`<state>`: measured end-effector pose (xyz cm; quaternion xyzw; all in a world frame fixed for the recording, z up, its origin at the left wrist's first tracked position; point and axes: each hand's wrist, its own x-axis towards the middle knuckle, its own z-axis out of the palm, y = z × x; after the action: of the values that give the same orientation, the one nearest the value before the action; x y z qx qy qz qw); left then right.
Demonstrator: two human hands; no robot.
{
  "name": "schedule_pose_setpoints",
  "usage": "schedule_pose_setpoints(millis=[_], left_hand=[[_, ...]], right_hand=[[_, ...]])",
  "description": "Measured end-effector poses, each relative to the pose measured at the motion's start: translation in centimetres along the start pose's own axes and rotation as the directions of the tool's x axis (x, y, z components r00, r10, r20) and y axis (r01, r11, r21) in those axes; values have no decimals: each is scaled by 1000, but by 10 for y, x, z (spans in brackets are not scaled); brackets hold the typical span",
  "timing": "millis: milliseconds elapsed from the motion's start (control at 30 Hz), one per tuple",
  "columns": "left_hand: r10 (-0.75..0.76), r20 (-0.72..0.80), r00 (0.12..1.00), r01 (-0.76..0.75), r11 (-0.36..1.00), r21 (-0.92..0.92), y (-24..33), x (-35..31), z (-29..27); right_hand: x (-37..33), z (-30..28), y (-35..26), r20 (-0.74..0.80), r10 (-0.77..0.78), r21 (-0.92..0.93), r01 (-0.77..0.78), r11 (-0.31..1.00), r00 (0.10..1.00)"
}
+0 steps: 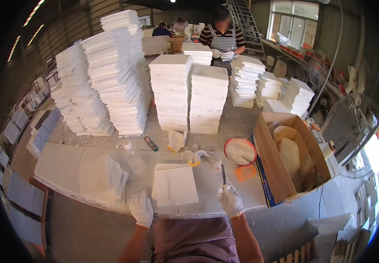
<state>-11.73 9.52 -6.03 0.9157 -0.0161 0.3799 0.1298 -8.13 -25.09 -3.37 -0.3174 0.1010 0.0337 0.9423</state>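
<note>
My right hand (230,200), in a white knit glove, is closed around the dark handle of a small putty knife (223,173), its pale blade pointing away from me. My left hand (141,208), gloved too, rests at the table's front edge with loosely bent fingers and nothing visible in it. Between the hands lie a few square white marble tiles (176,186) with grey veins, loosely stacked. Left of them, a leaning row of white tiles (104,177) stands beside a clear plastic bottle (130,153). A red-rimmed bowl of white powder (240,152) sits beyond my right hand.
Tall tile stacks (114,79) line the table's far side, with more stacks (169,92) centrally. An open cardboard box (286,153) holding plastic-wrapped contents stands right, beside an orange packet (245,172). Across the table stands a gloved co-worker (222,46) in a checked apron.
</note>
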Motion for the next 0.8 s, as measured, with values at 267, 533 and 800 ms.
schedule_pose_setpoints(millis=[267, 533, 800], left_hand=[[-32, -1, 999, 32, 999, -39, 7, 8, -7], [-34, 3, 999, 34, 999, -26, 5, 7, -1], [-351, 106, 930, 366, 907, -209, 2, 11, 4]], right_hand=[[0, -30, 16, 98, 6, 24, -9, 1000, 995], [-7, -22, 14, 120, -37, 19, 35, 999, 992], [-10, -21, 15, 29, -14, 25, 14, 1000, 999]])
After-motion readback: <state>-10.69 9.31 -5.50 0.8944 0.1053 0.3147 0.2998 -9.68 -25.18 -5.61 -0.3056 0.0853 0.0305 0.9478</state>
